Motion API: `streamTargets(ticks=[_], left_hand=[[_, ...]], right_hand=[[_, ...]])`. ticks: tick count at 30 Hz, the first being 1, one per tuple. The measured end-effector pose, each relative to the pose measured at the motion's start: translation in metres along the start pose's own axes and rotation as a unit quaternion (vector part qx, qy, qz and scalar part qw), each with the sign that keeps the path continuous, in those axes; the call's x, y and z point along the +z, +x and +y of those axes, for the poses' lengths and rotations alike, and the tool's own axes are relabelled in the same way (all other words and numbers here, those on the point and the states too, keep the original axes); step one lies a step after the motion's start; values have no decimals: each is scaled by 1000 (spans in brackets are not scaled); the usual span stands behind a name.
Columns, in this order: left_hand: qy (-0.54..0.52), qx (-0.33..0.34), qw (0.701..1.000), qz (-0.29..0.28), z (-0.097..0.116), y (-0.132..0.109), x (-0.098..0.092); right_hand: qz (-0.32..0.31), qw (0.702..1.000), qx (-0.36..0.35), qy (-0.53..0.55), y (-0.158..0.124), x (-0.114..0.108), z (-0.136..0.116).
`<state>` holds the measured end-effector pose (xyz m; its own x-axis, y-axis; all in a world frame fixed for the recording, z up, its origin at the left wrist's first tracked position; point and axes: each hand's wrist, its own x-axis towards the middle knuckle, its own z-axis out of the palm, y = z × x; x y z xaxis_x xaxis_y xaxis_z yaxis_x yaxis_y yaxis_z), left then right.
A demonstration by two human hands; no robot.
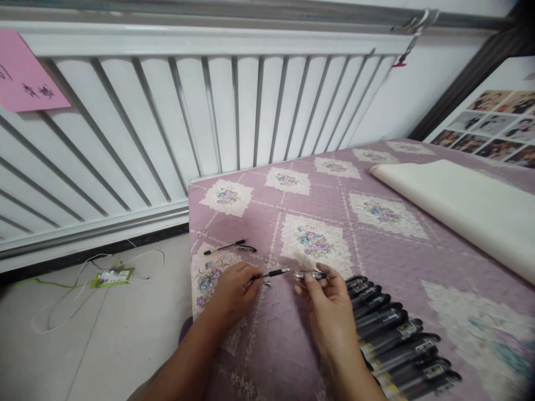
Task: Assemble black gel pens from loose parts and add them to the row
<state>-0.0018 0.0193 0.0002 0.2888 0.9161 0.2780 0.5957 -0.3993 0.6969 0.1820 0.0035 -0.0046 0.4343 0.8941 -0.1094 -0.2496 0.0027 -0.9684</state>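
My left hand is closed around a pen, its bare tip pointing right. Opposite it, my right hand pinches a pen cap between thumb and fingers. A small gap lies between the tip and the cap. Just under the held pen a small dark and shiny piece shows, mostly hidden by my left hand. Further back on the cloth lie an uncapped pen and a loose black cap. Beside my right hand runs a row of several capped black pens, partly covered by my forearm.
A purple floral cloth covers the table. A cream folded sheet lies at right, near a photo board. Behind stands a white radiator with a pink note. A power strip with cables sits on the floor.
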Motion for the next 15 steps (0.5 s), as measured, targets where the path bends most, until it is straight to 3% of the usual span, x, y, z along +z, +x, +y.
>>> streamTargets(ticks=[6,15], left_hand=[[10,7,1000,-9,0,-1,0],[8,24,999,-32,0,-1,1]], right_hand=[[-16,1000,21,2,1,0,2],[-103,977,-39,-184,-2,-3,6]])
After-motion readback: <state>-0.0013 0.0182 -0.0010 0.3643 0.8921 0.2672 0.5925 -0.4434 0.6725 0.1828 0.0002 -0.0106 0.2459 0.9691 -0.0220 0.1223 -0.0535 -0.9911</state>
